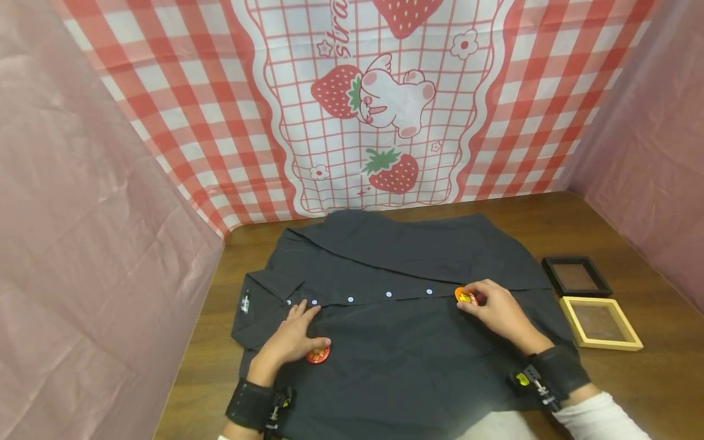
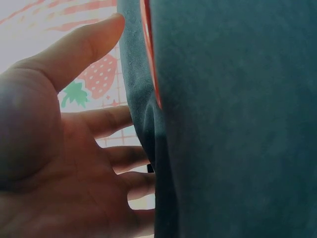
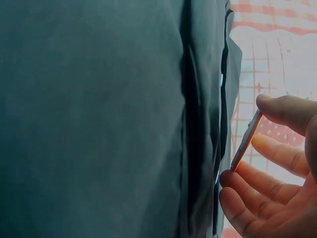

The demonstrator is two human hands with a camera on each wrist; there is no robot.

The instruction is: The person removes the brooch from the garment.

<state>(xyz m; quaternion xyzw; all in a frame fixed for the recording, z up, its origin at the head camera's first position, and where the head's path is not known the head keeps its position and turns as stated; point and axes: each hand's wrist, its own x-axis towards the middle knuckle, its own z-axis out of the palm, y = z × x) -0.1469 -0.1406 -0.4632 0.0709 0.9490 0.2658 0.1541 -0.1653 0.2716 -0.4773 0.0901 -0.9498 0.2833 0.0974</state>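
Shirt: dark grey, white-buttoned.
Orange badge: round, yellow-patterned, at the shirt's button row, pinched between right hand's thumb and fingers.
Red badge: round, on the shirt, just beside left hand's thumb.
Left fingers: spread wide, touching the shirt.
Collar label: at shirt's neck, unreadable.
Backdrop cloth: behind shirt, "stra" legible.
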